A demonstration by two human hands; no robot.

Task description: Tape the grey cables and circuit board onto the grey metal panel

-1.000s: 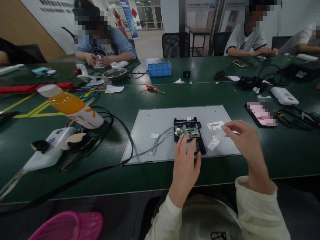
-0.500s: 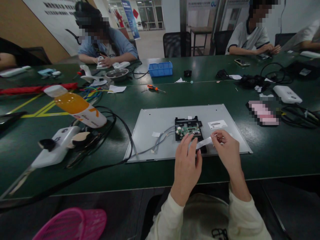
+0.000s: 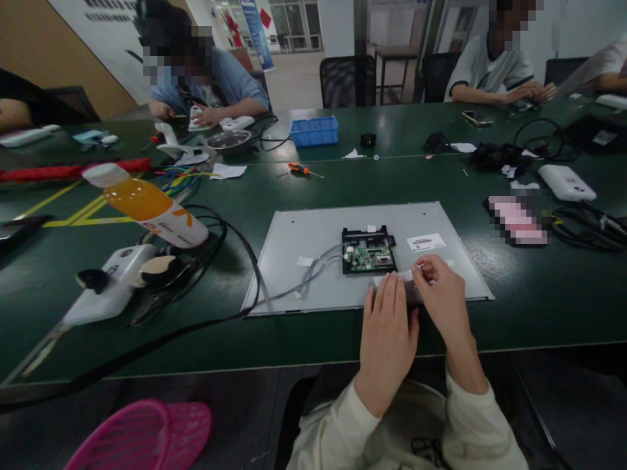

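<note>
A flat grey metal-backed panel [image 3: 313,225] lies on the table before me, with a green circuit board [image 3: 367,257] in a black frame [image 3: 347,267] on it. Just below the board, a thin white strip [image 3: 405,275] runs between my hands; whether it is tape or a flat cable I cannot tell. My right hand [image 3: 443,297] pinches the strip's right end between thumb and fingers. Stretched out and close together, the fingers of my left hand [image 3: 389,326] press flat over its left part. Grey wires [image 3: 318,266] lead left from the board.
A bottle of orange drink [image 3: 147,205], a white power strip [image 3: 112,284] and a black cable [image 3: 206,323] lie left. Behind the panel are an orange screwdriver [image 3: 304,170] and a blue basket [image 3: 314,132]. A pink phone [image 3: 518,219] lies right. Co-workers sit across.
My left hand has moved right and toward me, off the board's lower edge, and its fingers now lie flat on the strip. My right hand keeps its pinch and has barely moved.
</note>
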